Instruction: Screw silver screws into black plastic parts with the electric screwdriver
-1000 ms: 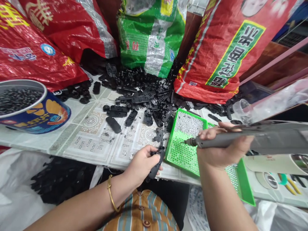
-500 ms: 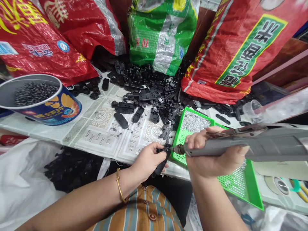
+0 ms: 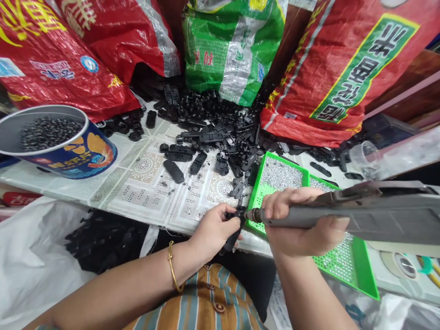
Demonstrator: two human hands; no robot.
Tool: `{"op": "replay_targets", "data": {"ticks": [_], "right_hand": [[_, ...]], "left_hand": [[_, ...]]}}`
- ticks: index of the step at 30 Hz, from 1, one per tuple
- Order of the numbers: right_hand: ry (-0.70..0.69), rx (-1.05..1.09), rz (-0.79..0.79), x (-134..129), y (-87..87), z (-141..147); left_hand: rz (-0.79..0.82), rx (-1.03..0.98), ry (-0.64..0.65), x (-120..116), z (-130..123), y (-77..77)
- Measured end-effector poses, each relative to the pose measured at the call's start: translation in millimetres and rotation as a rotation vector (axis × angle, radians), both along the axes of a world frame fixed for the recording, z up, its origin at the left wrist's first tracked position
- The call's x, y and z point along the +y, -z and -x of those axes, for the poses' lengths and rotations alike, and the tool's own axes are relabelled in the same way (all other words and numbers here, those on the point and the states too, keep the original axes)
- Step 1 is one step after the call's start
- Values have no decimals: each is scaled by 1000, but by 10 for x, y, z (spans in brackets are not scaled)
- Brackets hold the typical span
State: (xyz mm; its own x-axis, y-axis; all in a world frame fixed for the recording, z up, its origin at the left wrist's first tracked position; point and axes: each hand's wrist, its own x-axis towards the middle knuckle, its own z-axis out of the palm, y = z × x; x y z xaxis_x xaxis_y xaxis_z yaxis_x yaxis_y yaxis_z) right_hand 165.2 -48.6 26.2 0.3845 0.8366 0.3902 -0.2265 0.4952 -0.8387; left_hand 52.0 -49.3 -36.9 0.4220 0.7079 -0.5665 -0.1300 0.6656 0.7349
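Note:
My left hand (image 3: 216,227) is closed round a black plastic part (image 3: 234,234) at the table's front edge, thumb on top. In my right hand (image 3: 292,229) lies a grey electric screwdriver (image 3: 360,215), held sideways with its tip pointing left. The tip meets the upper end of the black part; whether a screw sits there is too small to tell. Just behind the screwdriver is a green perforated tray (image 3: 256,201) with small silvery screws (image 3: 282,173) in it. A second green tray (image 3: 369,275) shows below and right of my right hand, partly hidden.
A heap of black plastic parts (image 3: 220,133) covers the table's back middle. Behind it stand a green sack (image 3: 237,55) and red sacks (image 3: 319,78). A blue tub (image 3: 85,158) of small dark pieces stands left. A tape roll (image 3: 400,265) lies at right.
My left hand, the black part and the screwdriver tip have shifted very slightly right in view. Both hands keep their grips, and the tip stays against the part.

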Motion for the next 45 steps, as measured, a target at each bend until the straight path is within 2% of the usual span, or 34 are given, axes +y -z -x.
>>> {"op": "replay_targets", "data": {"ticks": [7, 13, 15, 17, 20, 21, 23, 26, 28, 30, 33, 36, 40, 45], "right_hand": [[-91, -42, -58, -67, 2, 24], [-80, -71, -81, -97, 18, 28], [-46, -55, -70, -99, -39, 22], [14, -34, -39, -111, -128, 10], [201, -33, -4, -152, -243, -18], [275, -51, 43, -167, -257, -31], [374, -156, 241, -190, -241, -64], [308, -418, 593, -201, -155, -124], [227, -487, 677, -201, -101, -156], [229, -436, 664, -199, -71, -174], [318, -253, 560, -190, -65, -182], [400, -104, 490, -178, -72, -185], [452, -74, 474, -182, -68, -179], [487, -82, 499, -214, -26, -162]], "left_hand": [[-1, 15, -3, -8, -25, -39], [-22, -6, 25, -21, -38, -37], [-39, 3, 50, -8, -24, -26], [-140, 27, 91, 34, 8, -26], [-325, 77, 121, 142, 70, -84], [-339, 73, 115, 182, 87, -123], [-305, 6, 94, 249, 105, -224], [-318, -140, 75, 301, 100, -376], [-374, -211, 84, 305, 94, -438], [-406, -245, 70, 292, 103, -453], [-361, -230, 40, 243, 147, -399], [-292, -215, 104, 168, 179, -315], [-301, -161, 117, 88, 161, -270], [-387, -79, 142, 42, 141, -312]]}}
